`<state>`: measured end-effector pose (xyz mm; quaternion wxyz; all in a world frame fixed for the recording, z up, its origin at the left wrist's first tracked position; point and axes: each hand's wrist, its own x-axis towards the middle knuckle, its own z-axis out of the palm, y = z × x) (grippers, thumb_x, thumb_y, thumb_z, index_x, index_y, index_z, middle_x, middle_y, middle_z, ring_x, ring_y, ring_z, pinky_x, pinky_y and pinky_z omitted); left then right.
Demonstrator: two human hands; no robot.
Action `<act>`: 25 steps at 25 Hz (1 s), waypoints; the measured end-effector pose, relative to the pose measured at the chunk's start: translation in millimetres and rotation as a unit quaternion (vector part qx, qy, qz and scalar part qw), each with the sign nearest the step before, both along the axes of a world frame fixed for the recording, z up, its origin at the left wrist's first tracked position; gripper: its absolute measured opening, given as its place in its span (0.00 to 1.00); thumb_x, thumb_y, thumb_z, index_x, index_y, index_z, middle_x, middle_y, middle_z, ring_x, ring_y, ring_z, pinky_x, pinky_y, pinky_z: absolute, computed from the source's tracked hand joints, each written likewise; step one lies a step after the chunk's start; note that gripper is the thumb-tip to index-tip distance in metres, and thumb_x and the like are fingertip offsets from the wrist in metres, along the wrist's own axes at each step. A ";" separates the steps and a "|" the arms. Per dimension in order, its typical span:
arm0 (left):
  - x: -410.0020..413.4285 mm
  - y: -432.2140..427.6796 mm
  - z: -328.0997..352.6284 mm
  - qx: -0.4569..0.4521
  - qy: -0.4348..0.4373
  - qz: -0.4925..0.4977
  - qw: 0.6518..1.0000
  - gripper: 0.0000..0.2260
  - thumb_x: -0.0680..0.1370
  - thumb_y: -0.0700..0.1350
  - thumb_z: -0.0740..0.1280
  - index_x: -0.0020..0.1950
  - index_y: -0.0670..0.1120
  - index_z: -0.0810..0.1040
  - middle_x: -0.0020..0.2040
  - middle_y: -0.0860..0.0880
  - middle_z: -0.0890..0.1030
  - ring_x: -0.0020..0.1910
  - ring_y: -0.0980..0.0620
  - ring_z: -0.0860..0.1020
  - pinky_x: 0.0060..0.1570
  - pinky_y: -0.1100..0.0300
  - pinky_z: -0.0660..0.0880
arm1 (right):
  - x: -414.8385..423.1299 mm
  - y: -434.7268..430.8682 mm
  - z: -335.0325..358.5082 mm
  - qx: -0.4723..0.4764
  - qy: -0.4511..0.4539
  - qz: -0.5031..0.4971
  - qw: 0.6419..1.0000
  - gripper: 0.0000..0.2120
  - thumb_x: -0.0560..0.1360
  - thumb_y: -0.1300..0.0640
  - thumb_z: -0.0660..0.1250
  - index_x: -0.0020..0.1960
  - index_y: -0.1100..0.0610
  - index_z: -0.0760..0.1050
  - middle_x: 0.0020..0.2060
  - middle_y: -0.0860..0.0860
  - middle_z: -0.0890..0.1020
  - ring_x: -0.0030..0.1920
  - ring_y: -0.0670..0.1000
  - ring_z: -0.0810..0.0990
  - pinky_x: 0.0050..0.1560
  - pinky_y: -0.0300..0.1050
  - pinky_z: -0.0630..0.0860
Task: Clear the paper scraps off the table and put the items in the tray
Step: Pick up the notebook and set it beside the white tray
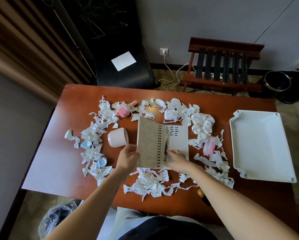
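One red-brown table (214, 104) fills the view. At its right end lies one white tray (259, 146), with nothing in it. At the middle lies one spiral notebook (155, 144), open, its left leaf lifted and tilted and its right leaf flat on the table. A loose ring of torn paper scraps (150, 184), too many to count, surrounds the notebook. None of them is in the tray.

Among the scraps there are:
- one pink ribbed cup (118, 137) on its side, just left of the notebook
- one white scrunchie (203, 124) near the notebook's far right corner
- one pink plush toy (122, 112) at the far side
- one white earbud case (168, 114), also at the far side
- one pink packet (209, 146) between the notebook and the tray
- two clear blue pods (85, 144) at the left
- one black pen (165, 149) on the right page beside the spiral

The left hand (126, 157) pinches the near edge of the lifted leaf, with its fingers curled behind it. The right hand (176, 159) rests on the right page with its fingers stretched out nearly straight toward the pen. I cannot tell whether they touch the pen.
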<state>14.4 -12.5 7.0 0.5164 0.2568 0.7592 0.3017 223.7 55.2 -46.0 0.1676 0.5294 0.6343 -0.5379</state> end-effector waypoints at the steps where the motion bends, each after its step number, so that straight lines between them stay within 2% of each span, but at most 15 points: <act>1: 0.8 1.1 0.3 0.004 0.005 -0.012 1.000 0.08 0.77 0.35 0.63 0.53 0.45 0.75 0.53 0.50 0.81 0.53 0.51 0.80 0.34 0.65 0.78 | 2.1 0.0 -0.6 0.001 0.007 -0.012 1.000 0.35 0.77 0.49 0.62 0.80 0.48 0.52 0.75 0.49 0.57 0.75 0.57 0.53 0.74 0.56 0.55; 8: 12.4 8.4 8.6 0.020 0.013 -0.052 0.998 0.03 0.79 0.43 0.66 0.52 0.45 0.74 0.52 0.49 0.81 0.51 0.54 0.80 0.33 0.68 0.76 | 9.2 0.5 -2.3 -0.001 0.063 -0.097 0.993 0.29 0.78 0.52 0.63 0.77 0.50 0.61 0.75 0.52 0.62 0.75 0.55 0.61 0.74 0.57 0.60; 13: 30.0 13.0 15.5 0.031 0.018 -0.074 0.997 0.05 0.79 0.47 0.67 0.51 0.47 0.74 0.51 0.51 0.81 0.48 0.56 0.81 0.31 0.70 0.75 | 19.0 2.2 0.0 -0.040 0.098 -0.181 0.978 0.26 0.81 0.48 0.57 0.77 0.51 0.60 0.76 0.50 0.63 0.75 0.53 0.61 0.73 0.51 0.57; 16: 38.8 17.1 16.5 0.032 0.015 -0.094 0.995 0.06 0.79 0.48 0.68 0.52 0.48 0.74 0.51 0.51 0.80 0.50 0.55 0.80 0.37 0.66 0.77 | 27.1 5.2 0.5 -0.040 0.099 -0.221 0.969 0.25 0.82 0.49 0.55 0.78 0.51 0.60 0.76 0.50 0.63 0.75 0.52 0.61 0.73 0.52 0.59; 18: 45.7 19.1 15.9 0.036 0.009 -0.105 0.994 0.08 0.78 0.48 0.69 0.53 0.48 0.74 0.52 0.52 0.79 0.51 0.54 0.79 0.41 0.64 0.77 | 30.4 7.0 5.3 -0.051 0.129 -0.278 0.951 0.21 0.82 0.48 0.55 0.75 0.48 0.65 0.73 0.49 0.69 0.70 0.51 0.69 0.70 0.54 0.66; 21: 56.4 21.4 15.0 0.032 0.000 -0.121 0.992 0.11 0.77 0.49 0.70 0.56 0.48 0.74 0.54 0.51 0.78 0.52 0.54 0.78 0.41 0.66 0.75 | 31.1 10.4 17.3 -0.081 0.204 -0.356 0.908 0.15 0.82 0.45 0.56 0.64 0.45 0.74 0.63 0.46 0.79 0.60 0.49 0.78 0.64 0.56 0.74; 23: 62.6 23.3 14.5 0.024 -0.002 -0.135 0.990 0.13 0.77 0.50 0.70 0.59 0.48 0.74 0.55 0.51 0.78 0.51 0.55 0.78 0.40 0.68 0.74 | 28.9 13.0 27.4 -0.099 0.252 -0.375 0.887 0.13 0.81 0.43 0.56 0.58 0.43 0.77 0.55 0.44 0.84 0.56 0.49 0.82 0.61 0.55 0.77; 25: 67.4 25.5 13.5 0.011 -0.003 -0.149 0.989 0.15 0.77 0.51 0.70 0.61 0.49 0.74 0.55 0.52 0.77 0.51 0.56 0.78 0.39 0.68 0.73 | 27.4 15.9 33.8 -0.104 0.281 -0.376 0.877 0.15 0.81 0.41 0.56 0.58 0.45 0.78 0.54 0.46 0.84 0.55 0.49 0.83 0.57 0.53 0.79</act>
